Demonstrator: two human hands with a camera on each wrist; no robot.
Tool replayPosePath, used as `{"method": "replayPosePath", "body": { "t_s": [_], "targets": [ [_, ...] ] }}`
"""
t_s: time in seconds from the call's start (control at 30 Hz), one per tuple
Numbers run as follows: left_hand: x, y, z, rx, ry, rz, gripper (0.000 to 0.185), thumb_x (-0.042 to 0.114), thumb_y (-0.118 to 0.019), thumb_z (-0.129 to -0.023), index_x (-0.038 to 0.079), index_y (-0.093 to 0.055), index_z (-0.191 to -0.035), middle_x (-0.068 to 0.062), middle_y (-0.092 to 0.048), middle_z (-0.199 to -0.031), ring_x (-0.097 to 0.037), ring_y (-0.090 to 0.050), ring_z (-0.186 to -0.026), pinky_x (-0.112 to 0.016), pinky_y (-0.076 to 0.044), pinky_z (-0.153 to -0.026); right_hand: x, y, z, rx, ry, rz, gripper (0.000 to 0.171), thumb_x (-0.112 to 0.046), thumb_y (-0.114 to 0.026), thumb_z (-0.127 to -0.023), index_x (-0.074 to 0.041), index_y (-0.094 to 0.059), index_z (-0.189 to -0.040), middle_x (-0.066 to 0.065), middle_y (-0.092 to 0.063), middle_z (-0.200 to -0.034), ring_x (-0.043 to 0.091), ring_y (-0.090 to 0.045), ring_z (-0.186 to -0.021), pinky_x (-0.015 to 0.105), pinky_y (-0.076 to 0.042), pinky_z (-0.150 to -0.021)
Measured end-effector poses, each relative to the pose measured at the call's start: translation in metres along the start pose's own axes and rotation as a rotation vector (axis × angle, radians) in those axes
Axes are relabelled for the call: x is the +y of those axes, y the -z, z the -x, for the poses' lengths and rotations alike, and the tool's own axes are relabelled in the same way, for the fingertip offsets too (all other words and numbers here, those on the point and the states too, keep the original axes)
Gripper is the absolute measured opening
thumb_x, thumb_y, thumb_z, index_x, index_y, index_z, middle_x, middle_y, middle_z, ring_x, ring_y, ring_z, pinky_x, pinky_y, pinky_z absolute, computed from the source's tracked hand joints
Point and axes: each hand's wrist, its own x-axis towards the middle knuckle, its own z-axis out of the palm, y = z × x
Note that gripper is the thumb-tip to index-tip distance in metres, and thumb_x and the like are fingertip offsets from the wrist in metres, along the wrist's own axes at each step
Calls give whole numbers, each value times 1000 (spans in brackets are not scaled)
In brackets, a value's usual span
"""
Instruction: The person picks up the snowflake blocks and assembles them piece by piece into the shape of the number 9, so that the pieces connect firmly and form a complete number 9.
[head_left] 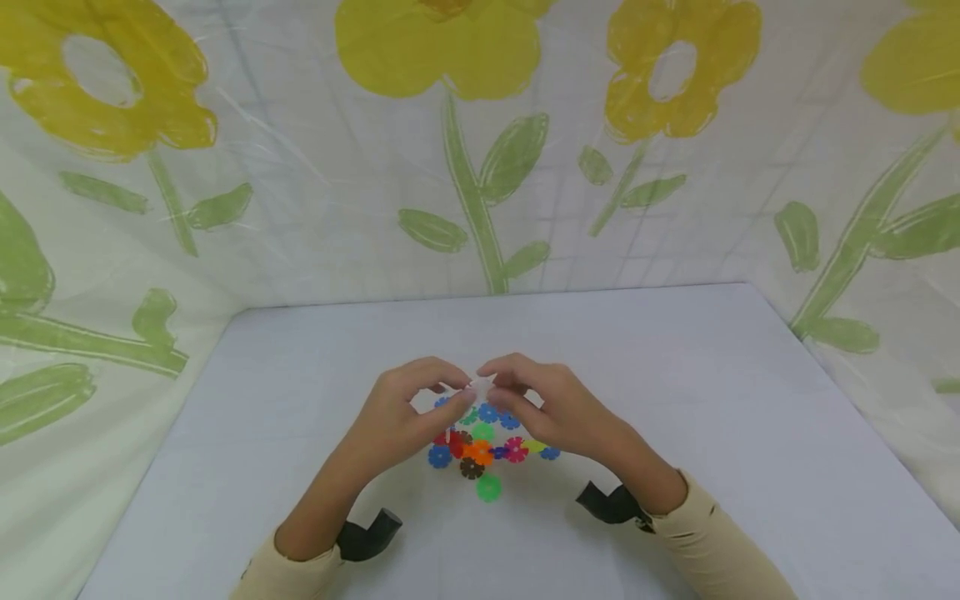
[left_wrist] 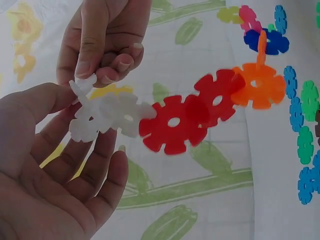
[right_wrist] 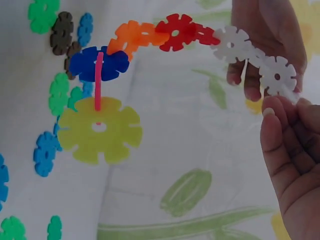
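1. Chain of toy discs (left_wrist: pixel 175 120): notched, flower-shaped plastic pieces slotted edge to edge. From the held end the left wrist view showed white discs (left_wrist: pixel 107 115), red discs (left_wrist: pixel 190 117) and an orange disc (left_wrist: pixel 257 85). The right wrist view showed the far end carrying a dark blue disc (right_wrist: pixel 97 62), a thin pink disc (right_wrist: pixel 98 82) seen edge-on and a yellow-green disc (right_wrist: pixel 100 130). The chain was held up above the table, its white end between the two hands.
2. Left hand (head_left: pixel 397 417): thumb and fingers curled up to the white end of the chain and pinched it; the remaining fingers lay loosely bent beneath it.
3. Right hand (head_left: pixel 555 404): fingertips closed in a pinch on the outermost white disc (right_wrist: pixel 277 75), just beside the left thumb. The two hands met fingertip to fingertip.
4. Loose discs (head_left: pixel 480 450): green, blue, red, orange, brown and pink pieces lay scattered in a small cluster on the table below the hands. One green disc (head_left: pixel 488 487) lay at the near edge of the cluster.
5. Table (head_left: pixel 675 375): pale, plain surface.
6. Backdrop (head_left: pixel 480 125): white sheeting printed with yellow flowers and green stems, on three sides of the table.
7. Sleeves (head_left: pixel 705 533): cream-coloured, at both forearms, with a dark wrist mount (head_left: pixel 611 502) beside each.
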Motion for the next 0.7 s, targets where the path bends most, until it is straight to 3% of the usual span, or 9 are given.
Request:
{"method": "replayPosePath", "body": {
  "t_s": [0.2, 0.4, 0.57, 0.7],
  "targets": [
    [-3, 5, 1, 56, -12, -23, 11, 13, -71, -92, 13, -73, -103, 9, -70, -100, -9, -64, -93, -33, -57, -79, 3, 6, 0, -19, -17, 26, 37, 2, -69, -92, -5, -57, -126, 1, -74, -102, 11, -71, -92, 28, -58, -80],
    [-1, 12, 1, 129, 14, 7, 11, 10, -70, -92, 12, -71, -103, 7, -70, -101, -10, -64, -94, -35, -57, -81, 18, 15, 3, -60, -120, 119, 16, -6, -69, -95, -8, -67, -111, -3, -72, -96, 9, -67, -83, 26, -57, -70],
    [1, 15, 3, 219, 10, 53, 9, 5, -66, -93, 9, -68, -102, 5, -70, -99, -13, -64, -92, -31, -56, -80, 43, 5, 9, -292, -297, 159, 9, -8, -68, -96, -11, -72, -103, -8, -68, -91, 5, -57, -76, 24, -52, -68],
    [4, 18, 4, 275, -35, 115, 9, -2, -63, -94, 3, -64, -101, -2, -68, -94, -16, -64, -88, -25, -55, -81, 53, -18, 10, -510, -340, 103, 16, -9, -71, -93, -14, -75, -108, -10, -64, -87, 7, -53, -73, 24, -50, -66]
  ]
}}
